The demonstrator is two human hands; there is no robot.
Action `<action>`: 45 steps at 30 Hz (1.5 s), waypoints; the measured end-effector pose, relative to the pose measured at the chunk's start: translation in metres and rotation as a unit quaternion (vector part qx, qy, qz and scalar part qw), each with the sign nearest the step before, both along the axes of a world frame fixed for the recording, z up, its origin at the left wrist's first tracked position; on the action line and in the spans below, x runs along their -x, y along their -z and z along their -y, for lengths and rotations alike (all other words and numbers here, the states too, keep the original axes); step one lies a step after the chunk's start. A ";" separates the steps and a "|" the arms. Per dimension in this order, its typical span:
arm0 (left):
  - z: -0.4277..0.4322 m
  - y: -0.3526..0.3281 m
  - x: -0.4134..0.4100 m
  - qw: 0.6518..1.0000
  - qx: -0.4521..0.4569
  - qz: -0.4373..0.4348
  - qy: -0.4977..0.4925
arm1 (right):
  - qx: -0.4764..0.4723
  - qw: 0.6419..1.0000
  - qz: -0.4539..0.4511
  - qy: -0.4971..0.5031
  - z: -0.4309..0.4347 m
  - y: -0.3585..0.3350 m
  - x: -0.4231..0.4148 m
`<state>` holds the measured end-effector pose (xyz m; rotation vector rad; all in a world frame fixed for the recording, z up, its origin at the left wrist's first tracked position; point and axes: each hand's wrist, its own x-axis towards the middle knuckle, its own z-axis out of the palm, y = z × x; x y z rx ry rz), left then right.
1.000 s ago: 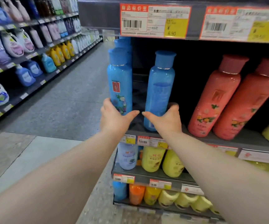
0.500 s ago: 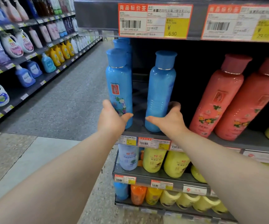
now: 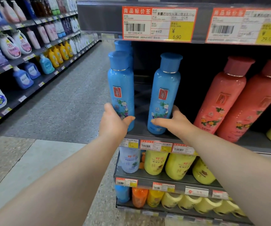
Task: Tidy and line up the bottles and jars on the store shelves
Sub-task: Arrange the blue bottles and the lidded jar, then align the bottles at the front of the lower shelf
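The left hand (image 3: 113, 123) curls round the base of the left blue bottle (image 3: 121, 88), thumb across its front. Just right of it, the right hand (image 3: 176, 123) grips the right blue bottle (image 3: 164, 95) likewise. Both stand upright on the shelf (image 3: 140, 127), pink bottles (image 3: 221, 101) further right.

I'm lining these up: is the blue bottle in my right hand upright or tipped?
Upright. The right blue bottle stands with its base on the shelf and its cap on top; the right hand grips it low.

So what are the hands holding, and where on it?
The left hand grips the left blue bottle near its base; the right hand grips the right blue bottle likewise.
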<state>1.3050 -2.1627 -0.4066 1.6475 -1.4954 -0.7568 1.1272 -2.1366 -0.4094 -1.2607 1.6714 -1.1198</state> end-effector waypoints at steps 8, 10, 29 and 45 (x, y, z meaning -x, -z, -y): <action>0.002 0.000 -0.003 1.000 -0.010 0.016 0.013 | 0.002 0.999 -0.035 -0.017 -0.009 0.005 0.007; 0.003 0.000 -0.005 1.000 -0.009 0.016 0.020 | 0.012 0.999 -0.046 -0.018 -0.010 0.005 0.005; -0.004 0.003 0.003 0.999 0.016 0.019 0.031 | 0.012 0.998 -0.064 -0.013 -0.016 0.006 -0.005; -0.031 0.009 -0.002 1.000 -0.006 0.029 0.001 | 0.003 0.988 -0.146 0.043 -0.049 0.007 0.011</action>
